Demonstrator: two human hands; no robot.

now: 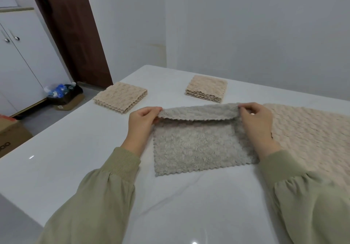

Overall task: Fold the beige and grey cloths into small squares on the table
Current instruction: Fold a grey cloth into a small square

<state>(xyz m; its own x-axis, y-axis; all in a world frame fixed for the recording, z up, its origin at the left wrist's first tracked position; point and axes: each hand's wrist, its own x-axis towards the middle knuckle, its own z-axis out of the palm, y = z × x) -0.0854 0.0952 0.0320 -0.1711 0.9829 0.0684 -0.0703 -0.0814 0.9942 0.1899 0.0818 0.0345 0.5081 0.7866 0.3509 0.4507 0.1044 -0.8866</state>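
The grey cloth (200, 149) lies mid-way across the white table (75, 149). Its near part is flat, and its far edge is lifted and turned back toward the person, so a flap hangs over the cloth at twelve o'clock. The left hand (141, 124) pinches the flap's corner at ten o'clock of the cloth, and the right hand (255, 122) pinches the corner at two o'clock. Both wrists run along the cloth's sides.

This looks like an early fold of the grey cloth, only partly made. I judge the next move calls for drawing both corners evenly toward six o'clock, lining them up with the near edge, then pressing the fold flat.

Just beside the cloth at three o'clock lies a spread beige cloth (306, 130), not yet folded. A folded beige square (121, 97) sits well apart at eleven o'clock, and a second beige square (207, 88) at one o'clock.
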